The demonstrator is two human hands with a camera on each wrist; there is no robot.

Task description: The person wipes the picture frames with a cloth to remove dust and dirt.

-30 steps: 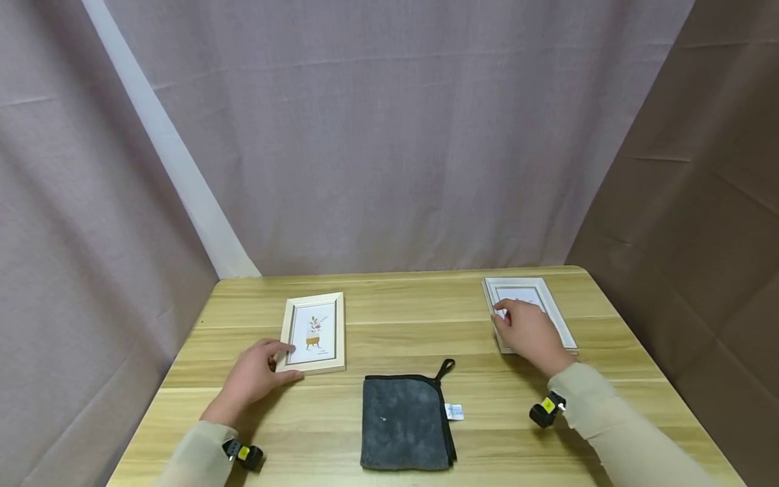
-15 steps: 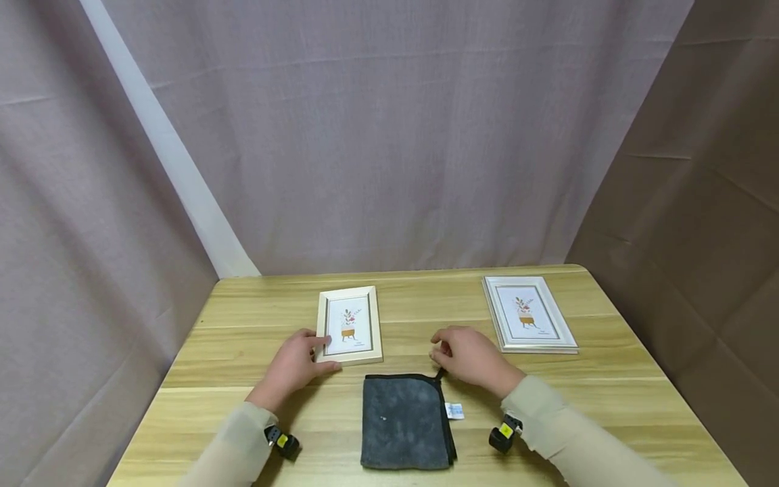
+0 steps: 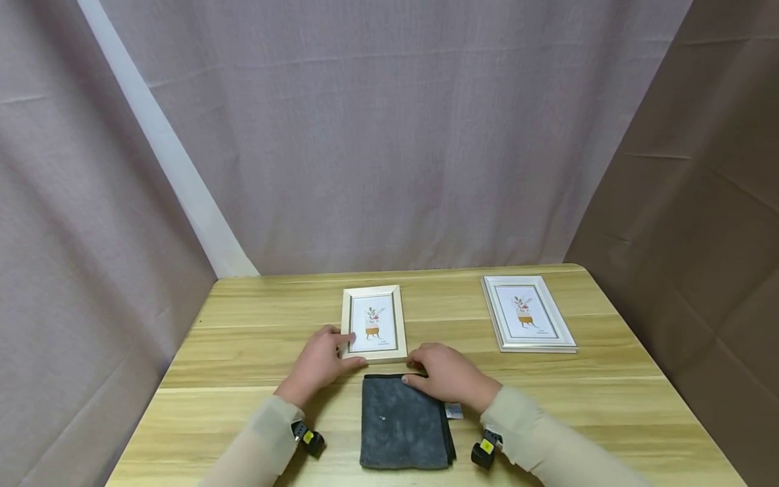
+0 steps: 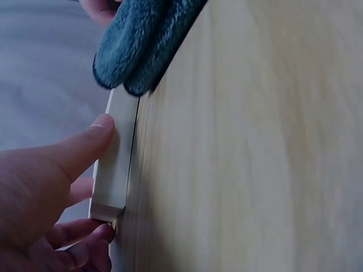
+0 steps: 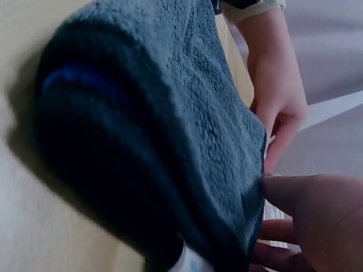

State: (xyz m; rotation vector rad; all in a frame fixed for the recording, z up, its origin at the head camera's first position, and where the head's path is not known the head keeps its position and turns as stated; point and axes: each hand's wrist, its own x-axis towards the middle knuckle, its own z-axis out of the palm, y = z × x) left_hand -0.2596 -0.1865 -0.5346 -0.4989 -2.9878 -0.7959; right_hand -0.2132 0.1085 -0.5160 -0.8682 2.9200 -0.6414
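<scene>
A cream picture frame with a potted-plant print lies face up behind a folded dark grey cloth. My left hand grips the frame's near left corner, index finger over the glass and thumb along the near side. In the left wrist view the thumb lies along the edge of the frame. My right hand pinches the cloth's far right part, thumb on top and fingers curled at its far edge, close to the frame's near right corner. In the right wrist view the cloth hides part of the fingers.
More picture frames with white borders lie stacked at the back right of the wooden table. A white label sticks out from the cloth's right side. Grey curtains hang beyond the table's back edge.
My left hand has slid the cream frame rightward to behind the cloth. My right hand has left the stacked frames and come left to the cloth's far edge.
</scene>
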